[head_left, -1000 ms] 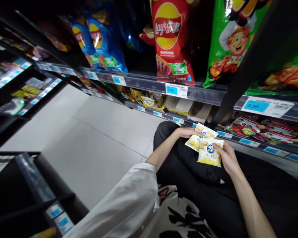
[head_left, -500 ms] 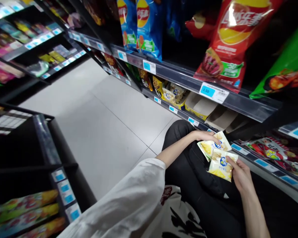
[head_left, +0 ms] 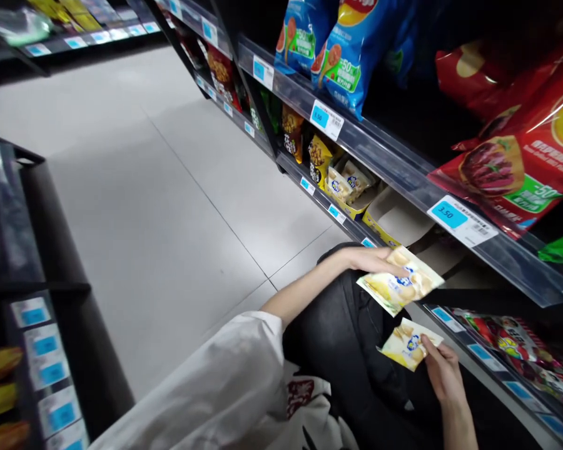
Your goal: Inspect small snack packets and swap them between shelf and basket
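Two small cream-and-yellow snack packets with blue logos are held over my dark-trousered knees. My left hand (head_left: 373, 259) is closed on the upper snack packet (head_left: 410, 287), with fingers lying across its face. Lower and nearer to me, my right hand (head_left: 443, 369) pinches the other snack packet (head_left: 406, 347) by its right edge, thumb on top. A gap separates the two packets. Beyond my left hand, on the bottom shelf, a yellow display box (head_left: 354, 209) holds similar packets (head_left: 351, 178).
Above my hands juts a shelf edge with price tags (head_left: 462, 219). Blue chip bags (head_left: 342, 62) and red chip bags (head_left: 539, 156) stand on it. An open carton (head_left: 394, 212) sits beside the display box. Pale floor tiles (head_left: 169, 219) lie left; another rack (head_left: 28, 250) borders them.
The two packets, overlapping before, are now apart, the right hand's one lower and nearer my body. My view has shifted closer to the right-hand shelves.
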Action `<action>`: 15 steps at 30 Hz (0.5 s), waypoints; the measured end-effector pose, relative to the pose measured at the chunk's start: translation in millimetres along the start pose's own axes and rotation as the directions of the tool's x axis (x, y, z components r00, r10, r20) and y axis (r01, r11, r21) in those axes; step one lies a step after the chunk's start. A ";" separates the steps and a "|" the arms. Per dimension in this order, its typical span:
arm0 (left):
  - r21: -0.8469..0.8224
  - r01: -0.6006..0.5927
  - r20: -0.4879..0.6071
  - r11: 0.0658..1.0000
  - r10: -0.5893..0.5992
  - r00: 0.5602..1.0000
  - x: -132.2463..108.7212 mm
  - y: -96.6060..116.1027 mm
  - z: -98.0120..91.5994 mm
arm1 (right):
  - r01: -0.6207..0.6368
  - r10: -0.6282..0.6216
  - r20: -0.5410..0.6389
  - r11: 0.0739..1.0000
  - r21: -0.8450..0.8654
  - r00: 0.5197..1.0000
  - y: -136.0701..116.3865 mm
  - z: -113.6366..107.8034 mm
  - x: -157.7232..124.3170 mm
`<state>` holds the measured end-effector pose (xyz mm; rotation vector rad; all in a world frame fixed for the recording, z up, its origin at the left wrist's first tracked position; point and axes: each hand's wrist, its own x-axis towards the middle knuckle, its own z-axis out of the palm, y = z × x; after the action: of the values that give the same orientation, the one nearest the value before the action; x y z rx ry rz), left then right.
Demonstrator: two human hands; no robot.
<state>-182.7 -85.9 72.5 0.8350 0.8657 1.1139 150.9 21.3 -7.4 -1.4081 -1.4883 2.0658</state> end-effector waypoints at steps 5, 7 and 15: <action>0.036 -0.162 -0.435 0.986 0.161 0.886 -44.7 27.2 -40.2 | 0.020 -0.020 -0.005 1.000 -0.016 1.000 -0.3 2.3 -0.3; 0.182 -0.212 -0.605 0.960 0.280 0.746 -48.1 37.4 -57.7 | 0.025 -0.025 -0.007 0.999 -0.024 1.000 0.0 3.0 -0.8; 0.705 0.126 -0.688 0.698 0.632 0.357 5.5 59.9 -134.7 | 0.030 -0.030 0.023 1.000 -0.007 0.999 -2.4 9.5 -6.4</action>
<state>-325.7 -50.0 67.8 0.9337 2.2888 1.6468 145.8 12.5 -1.6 -1.3602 -1.5181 2.0679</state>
